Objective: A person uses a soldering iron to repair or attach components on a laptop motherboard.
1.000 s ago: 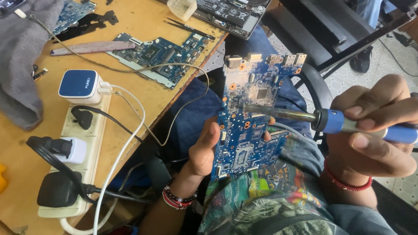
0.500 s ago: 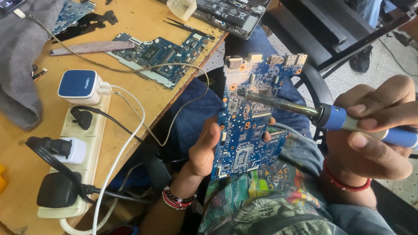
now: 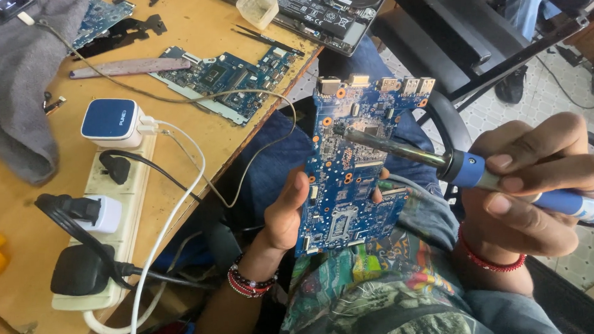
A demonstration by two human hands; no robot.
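The left hand (image 3: 287, 214) grips a blue rectangular circuit board (image 3: 357, 164) upright at centre frame, thumb on its left edge. The right hand (image 3: 532, 190), at right, is closed round a blue-handled soldering iron (image 3: 470, 168) whose metal tip touches the board's upper middle. A wooden workbench (image 3: 195, 135) fills the upper left.

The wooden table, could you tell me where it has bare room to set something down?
Bare wood on the table lies between the power strip and the table's right edge, below the flat circuit board. The grey cloth and plugs crowd the left.
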